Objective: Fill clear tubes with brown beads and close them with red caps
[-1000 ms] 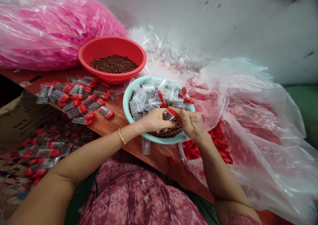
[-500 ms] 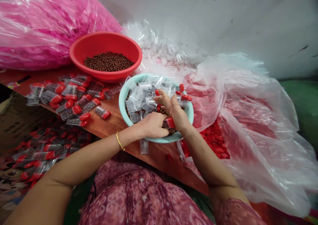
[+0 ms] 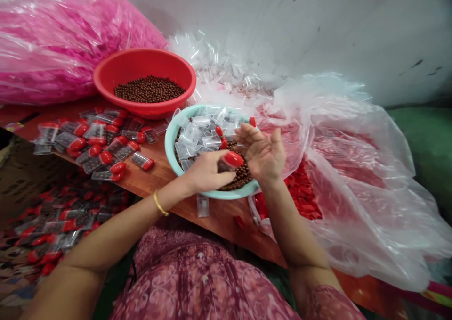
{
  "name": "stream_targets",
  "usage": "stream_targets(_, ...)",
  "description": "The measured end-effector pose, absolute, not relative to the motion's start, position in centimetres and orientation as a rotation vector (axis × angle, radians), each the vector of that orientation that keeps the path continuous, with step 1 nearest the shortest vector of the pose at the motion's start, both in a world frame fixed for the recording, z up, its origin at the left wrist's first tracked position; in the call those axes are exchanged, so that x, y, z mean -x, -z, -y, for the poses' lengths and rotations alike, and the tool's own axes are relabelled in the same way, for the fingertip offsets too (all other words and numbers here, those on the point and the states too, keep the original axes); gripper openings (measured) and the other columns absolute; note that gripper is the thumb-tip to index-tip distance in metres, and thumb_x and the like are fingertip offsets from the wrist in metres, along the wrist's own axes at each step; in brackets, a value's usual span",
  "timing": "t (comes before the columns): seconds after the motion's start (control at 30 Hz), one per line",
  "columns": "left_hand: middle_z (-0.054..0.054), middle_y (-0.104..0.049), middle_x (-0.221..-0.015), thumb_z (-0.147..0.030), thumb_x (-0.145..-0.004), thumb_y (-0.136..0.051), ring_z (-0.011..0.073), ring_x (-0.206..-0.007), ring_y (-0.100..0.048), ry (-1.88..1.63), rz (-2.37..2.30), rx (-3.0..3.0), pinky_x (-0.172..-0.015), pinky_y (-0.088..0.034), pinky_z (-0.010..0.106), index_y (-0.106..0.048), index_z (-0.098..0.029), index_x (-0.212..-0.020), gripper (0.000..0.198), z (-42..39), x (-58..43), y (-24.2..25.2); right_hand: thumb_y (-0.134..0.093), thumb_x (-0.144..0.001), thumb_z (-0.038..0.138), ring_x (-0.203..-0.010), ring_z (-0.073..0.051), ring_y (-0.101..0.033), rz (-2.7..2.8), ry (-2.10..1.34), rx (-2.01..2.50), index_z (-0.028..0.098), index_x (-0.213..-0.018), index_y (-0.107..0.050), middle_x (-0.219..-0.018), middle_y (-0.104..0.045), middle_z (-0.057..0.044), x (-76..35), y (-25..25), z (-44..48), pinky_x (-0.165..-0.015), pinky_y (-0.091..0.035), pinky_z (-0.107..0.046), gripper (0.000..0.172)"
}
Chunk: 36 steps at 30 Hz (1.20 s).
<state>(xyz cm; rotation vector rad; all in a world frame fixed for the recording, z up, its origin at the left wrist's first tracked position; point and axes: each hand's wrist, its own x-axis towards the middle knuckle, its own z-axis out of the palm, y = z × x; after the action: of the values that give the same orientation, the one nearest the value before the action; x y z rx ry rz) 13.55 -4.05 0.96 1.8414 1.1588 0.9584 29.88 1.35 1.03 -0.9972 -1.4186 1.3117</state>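
My left hand (image 3: 205, 170) grips a small clear tube with a red cap (image 3: 230, 160), filled with brown beads, over the near side of a teal bowl (image 3: 171, 140). My right hand (image 3: 262, 153) hovers beside it, palm turned up and fingers spread, holding nothing that I can see. The bowl holds brown beads (image 3: 240, 174), several empty clear tubes (image 3: 198, 134) and a few loose red caps (image 3: 219, 130).
A red bowl (image 3: 144, 64) of brown beads stands behind. Several filled red-capped tubes (image 3: 92, 141) lie on the wooden table (image 3: 165, 174) at left, more below its edge. A clear bag of red caps (image 3: 307, 195) sits right, a pink bag (image 3: 52, 42) far left, empty tubes (image 3: 226, 70) behind.
My right hand let go of the capped tube, reached into the bowl, then lifted with its palm turned up. The left hand kept the capped tube and tilted it upward.
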Motion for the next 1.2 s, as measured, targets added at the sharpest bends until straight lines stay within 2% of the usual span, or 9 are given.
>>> stream_targets(0.17,0.003,-0.069,-0.085,-0.034,-0.076,-0.057,0.0143,-0.072,-0.06,-1.079,-1.755,-1.636,-0.067,-0.048,0.024,-0.061,-0.014,-0.098,0.03,5.4,-4.9,-1.9,-0.057,-0.077,0.046,-0.081,-0.02,-0.065,1.736,-0.743,1.343,0.019,-0.088,-0.068,-0.085,-0.071,-0.005,-34.6,1.2,-2.8,-0.074,-0.05,-0.034,0.031)
stream_targets(0.27,0.003,-0.067,-0.083,-0.038,-0.079,-0.055,0.0201,-0.08,-0.059,-0.551,-2.343,-1.68,-0.075,-0.048,0.033,-0.061,-0.017,-0.103,0.033,5.7,0.7,-2.1,-0.054,-0.08,0.035,-0.083,-0.021,-0.065,2.074,-0.523,1.452,0.019,-0.091,-0.069,-0.09,-0.072,-0.006,-34.8,1.4,-2.5,-0.077,-0.048,-0.035,0.024)
stream_targets(0.37,0.012,-0.065,-0.098,-0.04,-0.079,-0.056,0.0279,-0.093,-0.059,-0.245,-2.587,-1.891,-0.08,-0.048,0.039,-0.059,-0.011,-0.107,0.04,5.5,3.0,-1.8,-0.051,-0.084,0.032,-0.086,-0.022,-0.064,2.35,-0.363,1.543,0.019,-0.096,-0.068,-0.096,-0.07,-0.008,-32.5,0.7,-2.5,-0.076,-0.047,-0.034,0.025)
stream_targets(0.43,0.016,-0.063,-0.108,-0.036,-0.082,-0.054,0.0282,-0.1,-0.057,-0.375,-2.549,-2.168,-0.086,-0.047,0.039,-0.057,-0.008,-0.112,0.041,5.2,2.1,-1.7,-0.049,-0.086,0.036,-0.091,-0.025,-0.064,2.48,-0.32,1.583,0.018,-0.098,-0.066,-0.099,-0.07,-0.01,-30.5,0.3,-3.0,-0.075,-0.047,-0.034,0.027)
stream_targets(0.57,0.011,-0.067,-0.097,-0.035,-0.087,-0.049,0.0241,-0.092,-0.059,-0.557,-2.132,-2.591,-0.083,-0.046,0.035,-0.064,-0.012,-0.1,0.03,4.5,-4.1,-2.3,-0.048,-0.085,0.039,-0.095,-0.029,-0.063,2.586,-0.295,1.683,0.017,-0.1,-0.062,-0.101,-0.069,-0.013,-27.8,0.3,-4.5,-0.072,-0.046,-0.034,0.03)
stream_targets(0.73,0.011,-0.065,-0.088,-0.015,-0.084,-0.045,0.0227,-0.084,-0.058,-0.048,-1.668,-2.841,-0.071,-0.044,0.033,-0.065,-0.012,-0.093,0.022,2.2,-10.3,-2.1,-0.045,-0.082,0.027,-0.088,-0.027,-0.064,2.416,-0.348,1.819,0.016,-0.104,-0.061,-0.095,-0.07,-0.012,-28.4,0.5,-4.7,-0.071,-0.045,-0.034,0.029)
stream_targets(0.87,0.014,-0.065,-0.082,-0.008,-0.084,-0.04,0.0238,-0.083,-0.059,0.092,-1.517,-2.873,-0.073,-0.043,0.035,-0.064,-0.01,-0.084,0.025,0.3,-10.9,-1.0,-0.047,-0.079,0.026,-0.073,-0.021,-0.062,2.121,-0.476,1.693,0.016,-0.108,-0.06,-0.085,-0.069,-0.007,-30.9,1.2,-4.1,-0.067,-0.044,-0.031,0.033)
stream_targets(1.03,0.013,-0.065,-0.089,-0.021,-0.087,-0.042,0.0227,-0.084,-0.059,0.075,-1.6,-2.64,-0.074,-0.043,0.032,-0.061,-0.011,-0.092,0.022,0.4,-10.5,-2.7,-0.047,-0.071,0.021,-0.054,-0.014,-0.05,1.91,-0.764,1.368,0.019,-0.076,-0.059,-0.061,-0.06,0.001,-32.2,2.0,-3.7,-0.056,-0.039,-0.026,0.013)
stream_targets(1.2,0.007,-0.066,-0.089,-0.03,-0.087,-0.044,0.0181,-0.078,-0.059,-0.208,-1.57,-2.303,-0.071,-0.043,0.029,-0.057,-0.013,-0.103,0.027,1.2,-10.0,-3.5,-0.057,-0.076,0.038,-0.062,-0.012,-0.05,2.047,-0.941,1.019,0.017,-0.086,-0.066,-0.07,-0.061,0.001,-31.1,1.1,-3.3,-0.062,-0.039,-0.025,0.024)
